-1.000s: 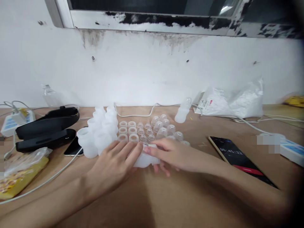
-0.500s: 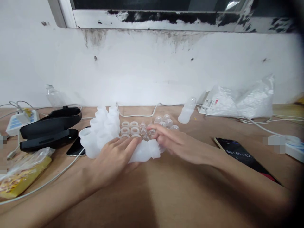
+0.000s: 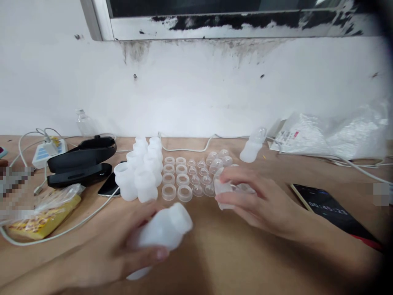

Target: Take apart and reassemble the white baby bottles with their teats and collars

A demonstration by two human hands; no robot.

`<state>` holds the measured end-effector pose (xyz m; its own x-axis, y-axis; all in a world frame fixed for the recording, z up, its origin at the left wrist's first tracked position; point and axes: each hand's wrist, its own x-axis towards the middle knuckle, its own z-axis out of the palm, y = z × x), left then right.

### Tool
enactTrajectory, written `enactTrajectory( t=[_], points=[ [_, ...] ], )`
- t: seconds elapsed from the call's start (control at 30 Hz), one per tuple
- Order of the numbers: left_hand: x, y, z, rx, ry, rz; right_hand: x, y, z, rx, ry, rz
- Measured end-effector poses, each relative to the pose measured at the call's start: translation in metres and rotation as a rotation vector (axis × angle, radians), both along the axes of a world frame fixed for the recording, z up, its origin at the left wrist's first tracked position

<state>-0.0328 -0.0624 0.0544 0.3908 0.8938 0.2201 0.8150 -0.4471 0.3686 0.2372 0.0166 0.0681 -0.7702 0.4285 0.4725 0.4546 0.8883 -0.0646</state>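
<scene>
- Between the left fingers (image 3: 153,255), a white bottle (image 3: 164,228) is held tilted, its neck turned toward the right fingers (image 3: 245,176)
- By the right fingers a translucent piece (image 3: 223,200) is gripped, its outline partly hidden
- Beyond the left fingers, other white bottles (image 3: 146,186) are stood upright on the counter (image 3: 221,262) in two columns
- Beyond and between both sets of fingers, pale rings (image 3: 183,184) and small clear domes (image 3: 195,180) are lined up
- Right of the right fingers, a phone (image 3: 325,207) is laid flat
</scene>
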Motion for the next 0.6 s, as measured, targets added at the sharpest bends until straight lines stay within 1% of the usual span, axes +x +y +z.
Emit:
enactTrajectory(
  t=[0.03,0.1,0.2,0.27,0.3,0.4,0.6],
  points=[
    [-0.010,-0.005,-0.006,0.047,-0.058,0.088,0.003,-0.001,-0.005,-0.002,-0.023,-0.010],
    [-0.028,-0.011,-0.019,0.095,-0.223,0.249,0.006,-0.002,-0.015,-0.065,-0.113,-0.023],
    [-0.048,-0.009,-0.036,0.039,-0.421,0.484,0.002,-0.005,-0.030,-0.184,-0.237,-0.037],
    [-0.054,-0.005,-0.043,-0.007,-0.486,0.565,-0.003,-0.007,-0.038,-0.240,-0.268,-0.071],
    [-0.055,-0.002,-0.045,-0.014,-0.509,0.577,-0.006,-0.007,-0.040,-0.267,-0.269,-0.091],
    [-0.054,0.006,-0.048,-0.004,-0.560,0.546,-0.011,-0.010,-0.043,-0.336,-0.264,-0.134],
    [-0.049,0.018,-0.047,-0.007,-0.549,0.509,-0.012,-0.014,-0.041,-0.395,-0.234,-0.109]
  ],
)
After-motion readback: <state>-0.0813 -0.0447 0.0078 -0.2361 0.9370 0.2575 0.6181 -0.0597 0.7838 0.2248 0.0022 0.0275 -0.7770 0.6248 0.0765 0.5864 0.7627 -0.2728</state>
